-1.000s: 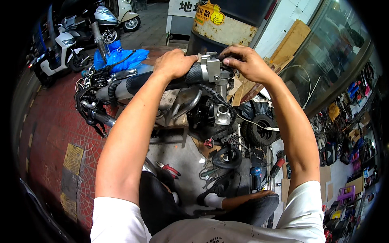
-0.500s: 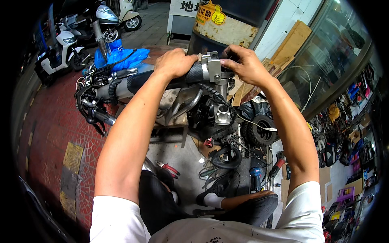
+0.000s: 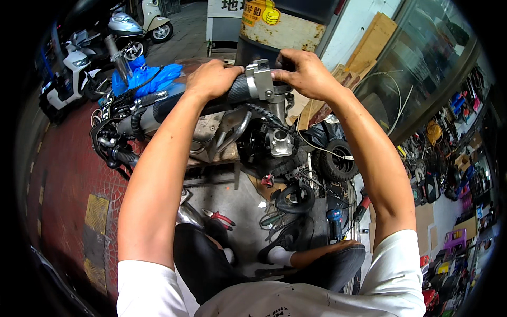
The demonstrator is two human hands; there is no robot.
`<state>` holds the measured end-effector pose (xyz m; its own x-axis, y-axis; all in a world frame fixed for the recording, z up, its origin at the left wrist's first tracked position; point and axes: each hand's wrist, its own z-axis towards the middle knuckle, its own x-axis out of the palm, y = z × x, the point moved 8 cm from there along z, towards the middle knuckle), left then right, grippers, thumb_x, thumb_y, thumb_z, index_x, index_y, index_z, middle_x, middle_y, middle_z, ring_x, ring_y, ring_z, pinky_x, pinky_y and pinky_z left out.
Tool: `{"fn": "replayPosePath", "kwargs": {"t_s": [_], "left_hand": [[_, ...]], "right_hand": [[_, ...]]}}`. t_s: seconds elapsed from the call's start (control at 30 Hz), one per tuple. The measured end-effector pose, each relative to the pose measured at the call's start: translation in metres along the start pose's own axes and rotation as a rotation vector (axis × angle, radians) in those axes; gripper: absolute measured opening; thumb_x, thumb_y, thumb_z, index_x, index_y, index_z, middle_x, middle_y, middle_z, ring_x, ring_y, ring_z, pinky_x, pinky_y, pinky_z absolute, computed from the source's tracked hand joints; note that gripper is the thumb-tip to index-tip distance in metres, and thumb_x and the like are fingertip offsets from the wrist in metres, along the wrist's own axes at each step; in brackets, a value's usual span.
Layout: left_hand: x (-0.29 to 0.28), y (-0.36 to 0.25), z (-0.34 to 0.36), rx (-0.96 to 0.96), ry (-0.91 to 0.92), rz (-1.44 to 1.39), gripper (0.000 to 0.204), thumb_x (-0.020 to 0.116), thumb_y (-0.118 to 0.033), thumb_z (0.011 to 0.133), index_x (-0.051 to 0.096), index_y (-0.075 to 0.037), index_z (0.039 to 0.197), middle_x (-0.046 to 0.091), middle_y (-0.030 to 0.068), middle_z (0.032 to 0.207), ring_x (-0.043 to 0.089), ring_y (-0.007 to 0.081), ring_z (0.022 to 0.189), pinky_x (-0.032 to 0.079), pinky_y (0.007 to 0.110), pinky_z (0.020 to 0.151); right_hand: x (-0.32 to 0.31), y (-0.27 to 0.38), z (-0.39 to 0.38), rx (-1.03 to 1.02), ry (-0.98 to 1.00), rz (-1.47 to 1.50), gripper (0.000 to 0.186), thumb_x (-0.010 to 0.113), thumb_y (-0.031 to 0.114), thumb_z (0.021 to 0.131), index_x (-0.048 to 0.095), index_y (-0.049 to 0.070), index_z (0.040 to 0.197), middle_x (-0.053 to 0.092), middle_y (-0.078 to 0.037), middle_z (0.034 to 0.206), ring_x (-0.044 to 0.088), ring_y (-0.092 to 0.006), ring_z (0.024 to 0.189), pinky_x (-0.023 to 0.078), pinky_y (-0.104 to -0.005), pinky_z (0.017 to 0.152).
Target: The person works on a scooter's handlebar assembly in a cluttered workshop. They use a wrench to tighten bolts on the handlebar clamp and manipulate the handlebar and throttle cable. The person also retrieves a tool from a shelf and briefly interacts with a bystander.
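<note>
My left hand [image 3: 211,79] is closed over a dark, carbon-patterned tube [image 3: 237,89] of a scooter assembly lying across a low worn bench [image 3: 228,155]. At the tube's right end is a silver metal clamp bracket [image 3: 260,79]. My right hand [image 3: 303,74] has curled fingers with the thumb pressed to the bracket's right side; its fingertips are partly hidden. Below the bracket hang a black wrapped cable [image 3: 266,116] and a silver metal fitting [image 3: 280,138]. A handlebar grip [image 3: 125,156] lies at the assembly's left end, near blue plastic bags [image 3: 153,79].
A rusty drum [image 3: 280,34] and wooden boards [image 3: 369,45] stand behind. Tires [image 3: 338,161], red pliers [image 3: 219,216], a blue power tool [image 3: 335,222] and loose cables lie on the floor. Parked scooters [image 3: 74,79] stand upper left; cluttered shop goods line the right.
The scene sits a little further left and higher in the picture. My left hand keeps its hold on the tube; my right thumb has shifted slightly against the bracket.
</note>
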<state>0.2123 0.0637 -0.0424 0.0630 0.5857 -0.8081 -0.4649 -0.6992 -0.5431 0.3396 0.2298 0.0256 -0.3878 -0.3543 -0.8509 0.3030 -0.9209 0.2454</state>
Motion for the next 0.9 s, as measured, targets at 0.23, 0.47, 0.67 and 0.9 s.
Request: {"fn": "replayPosePath", "kwargs": {"t_s": [0.23, 0.47, 0.67, 0.9], "left_hand": [[0.005, -0.008, 0.0, 0.001, 0.019, -0.01, 0.067, 0.056, -0.058, 0.091, 0.075, 0.0, 0.116, 0.07, 0.0272, 0.123, 0.065, 0.0407, 0.12, 0.048, 0.047, 0.104], [0.013, 0.007, 0.018, 0.104, -0.012, -0.014, 0.063, 0.056, -0.054, 0.092, 0.074, -0.001, 0.118, 0.069, 0.0271, 0.124, 0.064, 0.043, 0.12, 0.047, 0.047, 0.104], [0.018, 0.023, 0.032, 0.178, 0.032, -0.153, 0.055, 0.054, -0.045, 0.096, 0.074, 0.001, 0.116, 0.071, 0.0278, 0.119, 0.065, 0.0441, 0.115, 0.048, 0.045, 0.101], [0.022, 0.001, 0.014, 0.129, 0.101, -0.321, 0.044, 0.054, -0.029, 0.101, 0.072, 0.01, 0.112, 0.075, 0.0138, 0.103, 0.066, 0.0191, 0.092, 0.049, 0.032, 0.088]], "right_hand": [[0.003, -0.001, -0.006, -0.133, 0.045, 0.073, 0.028, 0.074, 0.018, 0.093, 0.069, 0.001, 0.115, 0.073, -0.016, 0.1, 0.07, -0.0275, 0.093, 0.055, -0.0397, 0.084], [0.003, -0.013, -0.002, -0.072, 0.029, 0.084, 0.034, 0.078, 0.025, 0.09, 0.07, -0.001, 0.109, 0.072, -0.018, 0.091, 0.068, -0.0281, 0.084, 0.053, -0.0405, 0.079], [0.005, -0.016, -0.006, -0.137, 0.028, 0.159, 0.036, 0.073, 0.026, 0.093, 0.07, 0.001, 0.118, 0.072, -0.02, 0.111, 0.068, -0.0345, 0.104, 0.052, -0.044, 0.091], [0.012, -0.025, -0.006, -0.103, -0.011, 0.038, 0.043, 0.076, 0.034, 0.089, 0.069, 0.0, 0.114, 0.07, -0.023, 0.112, 0.065, -0.0407, 0.11, 0.05, -0.046, 0.094]]}}
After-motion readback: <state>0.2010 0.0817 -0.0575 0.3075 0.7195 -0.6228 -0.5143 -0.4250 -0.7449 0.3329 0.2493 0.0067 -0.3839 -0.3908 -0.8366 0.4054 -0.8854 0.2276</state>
